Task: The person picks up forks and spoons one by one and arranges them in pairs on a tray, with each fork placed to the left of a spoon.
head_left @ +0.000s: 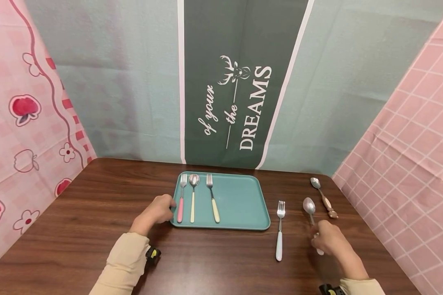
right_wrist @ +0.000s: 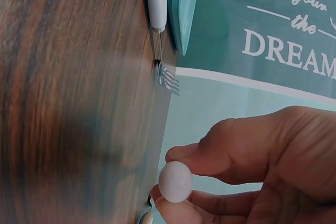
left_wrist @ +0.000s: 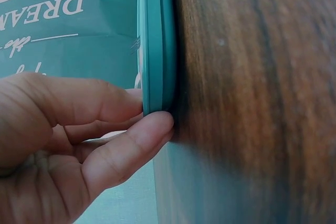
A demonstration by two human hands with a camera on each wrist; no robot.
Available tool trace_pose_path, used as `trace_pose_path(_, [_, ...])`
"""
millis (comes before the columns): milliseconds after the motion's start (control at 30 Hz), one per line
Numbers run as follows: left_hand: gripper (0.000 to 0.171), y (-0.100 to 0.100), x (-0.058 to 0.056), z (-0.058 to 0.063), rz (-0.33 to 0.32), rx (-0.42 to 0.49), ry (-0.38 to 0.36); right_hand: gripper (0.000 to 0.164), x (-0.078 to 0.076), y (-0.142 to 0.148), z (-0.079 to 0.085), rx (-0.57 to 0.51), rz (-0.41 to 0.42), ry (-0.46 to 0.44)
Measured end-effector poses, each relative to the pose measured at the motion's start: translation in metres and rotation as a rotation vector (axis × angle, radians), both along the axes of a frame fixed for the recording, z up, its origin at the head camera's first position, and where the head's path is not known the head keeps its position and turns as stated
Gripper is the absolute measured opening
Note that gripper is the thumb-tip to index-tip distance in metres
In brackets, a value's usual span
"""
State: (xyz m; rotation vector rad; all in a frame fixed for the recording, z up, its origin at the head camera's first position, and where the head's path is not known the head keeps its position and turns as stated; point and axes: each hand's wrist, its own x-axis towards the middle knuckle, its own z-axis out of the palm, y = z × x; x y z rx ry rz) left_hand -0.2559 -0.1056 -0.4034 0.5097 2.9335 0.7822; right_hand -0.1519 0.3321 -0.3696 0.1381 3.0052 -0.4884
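My left hand (head_left: 160, 209) pinches the left rim of a teal tray (head_left: 240, 203), thumb on one side and fingers on the other, as the left wrist view shows. On the tray's left half lie a pink-handled fork (head_left: 180, 207), a cream-handled spoon (head_left: 193, 203) and a cream-handled fork (head_left: 215, 207), roughly side by side. To the right of the tray, my right hand (head_left: 328, 237) pinches a white-handled spoon (head_left: 309, 206) by its handle. The rounded end of that handle (right_wrist: 175, 182) pokes out between thumb and fingers in the right wrist view.
A white-handled fork (head_left: 279, 241) lies between the tray and my right hand. Farther right, a spoon with a brown animal-shaped handle (head_left: 327, 201) rests near the edge of the wooden table (head_left: 214, 262). Printed cloths (head_left: 140, 102) hang behind and at both sides.
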Motion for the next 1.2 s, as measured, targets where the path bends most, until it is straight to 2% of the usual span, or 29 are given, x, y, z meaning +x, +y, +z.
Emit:
trace_pose_path(267, [0.024, 0.001, 0.000, 0.000, 0.002, 0.006, -0.011, 0.024, -0.004, -0.011, -0.003, 0.002, 0.015, 0.052])
trace_pose_path(633, [0.024, 0.000, 0.000, 0.001, -0.003, 0.008, -0.001, 0.029, -0.013, -0.033, -0.003, -0.036, 0.039, 0.071])
trace_pose_path(833, [0.024, 0.000, 0.000, -0.001, -0.004, 0.011, -0.016, 0.024, -0.019, -0.045, -0.006, -0.041, 0.056, 0.091])
trace_pose_path(967, [0.024, 0.000, 0.000, -0.001, -0.002, 0.008, -0.008, 0.023, -0.023, -0.055, -0.009, -0.066, 0.065, 0.111])
trace_pose_path(1200, [0.025, -0.001, 0.001, 0.001, 0.005, 0.013, -0.020, 0.030, -0.030, -0.071, -0.010, -0.123, 0.074, 0.106])
